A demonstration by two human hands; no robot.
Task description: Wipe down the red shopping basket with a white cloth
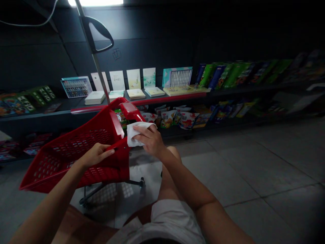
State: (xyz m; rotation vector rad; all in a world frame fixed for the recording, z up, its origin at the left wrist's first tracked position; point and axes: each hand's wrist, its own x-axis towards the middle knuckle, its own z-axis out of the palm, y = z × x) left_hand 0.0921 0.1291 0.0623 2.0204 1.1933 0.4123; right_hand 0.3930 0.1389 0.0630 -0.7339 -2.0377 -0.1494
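Observation:
A red plastic shopping cart (111,171) stands in front of me, its basket pointing left and its handle bar (132,110) toward the right. My left hand (98,155) grips the upper rim of the basket, thumb on the near side. In my right hand (152,139) is a white cloth (135,134), pressed against the near end of the handle. The part of the handle under the cloth is hidden. A metal pole with a black loop grip (111,42) rises behind the cart.
A dark shelf (177,97) runs along the back with books, boxed sets (177,77) and green and blue packages (218,75). Snack bags (167,118) lie on the lower shelf. Grey floor tiles (241,162) spread to the right. A cart wheel (141,183) is near my leg.

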